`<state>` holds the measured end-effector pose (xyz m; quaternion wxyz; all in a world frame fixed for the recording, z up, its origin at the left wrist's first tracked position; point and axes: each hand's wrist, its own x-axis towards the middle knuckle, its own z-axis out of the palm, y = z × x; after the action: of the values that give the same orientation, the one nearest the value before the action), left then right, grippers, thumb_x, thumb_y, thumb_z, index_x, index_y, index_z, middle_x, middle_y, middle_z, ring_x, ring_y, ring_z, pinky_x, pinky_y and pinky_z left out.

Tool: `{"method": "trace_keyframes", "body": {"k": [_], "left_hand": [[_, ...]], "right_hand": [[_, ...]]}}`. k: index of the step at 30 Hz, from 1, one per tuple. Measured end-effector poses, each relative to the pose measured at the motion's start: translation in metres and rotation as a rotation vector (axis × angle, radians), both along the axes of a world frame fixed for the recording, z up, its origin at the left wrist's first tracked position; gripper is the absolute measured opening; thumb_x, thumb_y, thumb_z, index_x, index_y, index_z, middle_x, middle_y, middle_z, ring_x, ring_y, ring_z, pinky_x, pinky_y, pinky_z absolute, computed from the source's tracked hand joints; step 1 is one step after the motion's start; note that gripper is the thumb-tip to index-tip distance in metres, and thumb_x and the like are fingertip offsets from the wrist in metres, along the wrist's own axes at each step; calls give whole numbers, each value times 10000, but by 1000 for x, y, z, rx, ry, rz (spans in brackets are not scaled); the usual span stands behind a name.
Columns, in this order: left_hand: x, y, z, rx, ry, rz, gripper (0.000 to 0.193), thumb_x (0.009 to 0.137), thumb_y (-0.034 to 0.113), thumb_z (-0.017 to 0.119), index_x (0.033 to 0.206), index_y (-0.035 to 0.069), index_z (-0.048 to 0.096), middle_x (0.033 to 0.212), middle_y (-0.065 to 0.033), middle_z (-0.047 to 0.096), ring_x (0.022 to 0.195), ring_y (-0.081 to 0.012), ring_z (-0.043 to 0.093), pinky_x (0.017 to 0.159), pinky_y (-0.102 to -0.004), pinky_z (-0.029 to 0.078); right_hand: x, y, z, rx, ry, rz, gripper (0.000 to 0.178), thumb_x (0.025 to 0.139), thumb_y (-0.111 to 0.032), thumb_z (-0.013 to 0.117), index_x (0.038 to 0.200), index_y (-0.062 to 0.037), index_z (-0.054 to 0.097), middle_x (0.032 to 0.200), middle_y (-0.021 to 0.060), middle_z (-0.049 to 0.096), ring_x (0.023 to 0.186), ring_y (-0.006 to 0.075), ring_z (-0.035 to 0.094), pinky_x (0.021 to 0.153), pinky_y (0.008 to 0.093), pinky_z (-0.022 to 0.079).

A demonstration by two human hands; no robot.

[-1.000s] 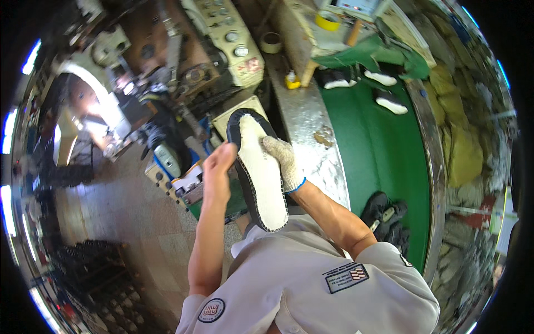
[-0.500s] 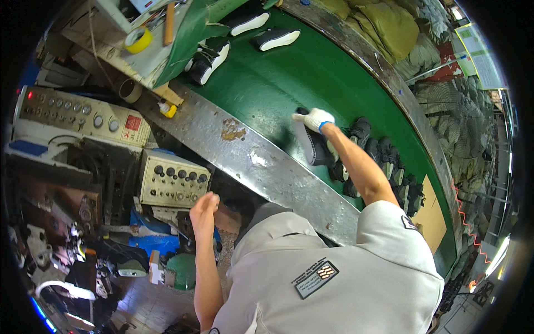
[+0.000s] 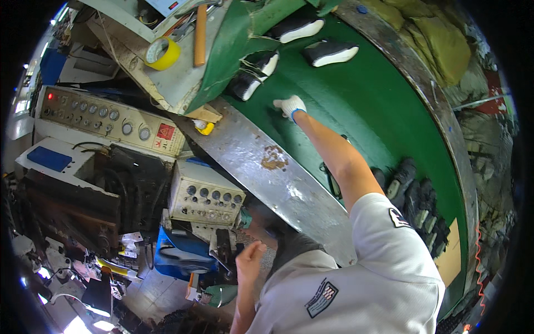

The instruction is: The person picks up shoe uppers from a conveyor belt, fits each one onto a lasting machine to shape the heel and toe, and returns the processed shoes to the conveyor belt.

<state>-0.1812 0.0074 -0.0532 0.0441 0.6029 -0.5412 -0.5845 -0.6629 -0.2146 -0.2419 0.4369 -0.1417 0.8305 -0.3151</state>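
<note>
My right hand, in a white knitted glove with a blue cuff, reaches over the green belt. Its fingers stretch left and hold nothing that I can see. Closest to it is a laced black shoe with a white sole, a short gap away. Two more black shoes with white soles, one upper and one beside it, lie farther along. My bare left hand hangs near the control box with curled fingers and nothing visible in them. Behind my right forearm a dark shoe is partly hidden.
Several dark shoes crowd the belt's right side by a cardboard sheet. A metal ledge edges the belt. Left of me stand a knobbed control box and a gauge panel. Yellow tape lies on a bench.
My right hand has let go of the dark shoe it held and moved left along the belt toward the white-soled shoes. The view has shifted left. My left hand stays low and curled.
</note>
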Motion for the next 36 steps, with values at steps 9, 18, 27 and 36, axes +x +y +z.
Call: {"method": "trace_keyframes", "body": {"k": [9, 18, 27, 36], "left_hand": [[35, 13, 18, 82, -163, 218, 290, 979, 230, 675, 1109, -28, 700, 961, -77, 732, 883, -134, 669, 768, -251, 508], [30, -20, 55, -44, -35, 124, 167, 972, 123, 663, 1070, -2, 714, 943, -66, 734, 885, -112, 656, 807, -258, 524], [85, -118, 68, -335, 219, 387, 319, 984, 210, 648, 1165, -52, 674, 991, -116, 742, 893, -154, 687, 818, -294, 547], [208, -166, 119, -737, 182, 756, 224, 968, 193, 653, 1018, -16, 713, 848, -49, 716, 718, -120, 633, 692, -280, 512]], "right_hand": [[18, -187, -64, 34, 226, -286, 1180, 707, -628, 799, 1383, 170, 252, 1188, 283, 659, 1106, 373, 672, 947, 422, 538], [33, -54, -12, -759, -742, -410, 483, 840, -191, 793, 1281, -110, 613, 1215, 123, 682, 1034, 298, 676, 923, 491, 546], [263, 148, 144, -655, -1587, -351, 551, 917, -346, 684, 1369, -61, 553, 1326, 160, 616, 1196, 308, 604, 1071, 469, 465], [432, 122, 278, -527, -1219, 358, 546, 932, -185, 671, 1405, 31, 504, 1262, 113, 647, 1097, 186, 630, 976, 331, 505]]}}
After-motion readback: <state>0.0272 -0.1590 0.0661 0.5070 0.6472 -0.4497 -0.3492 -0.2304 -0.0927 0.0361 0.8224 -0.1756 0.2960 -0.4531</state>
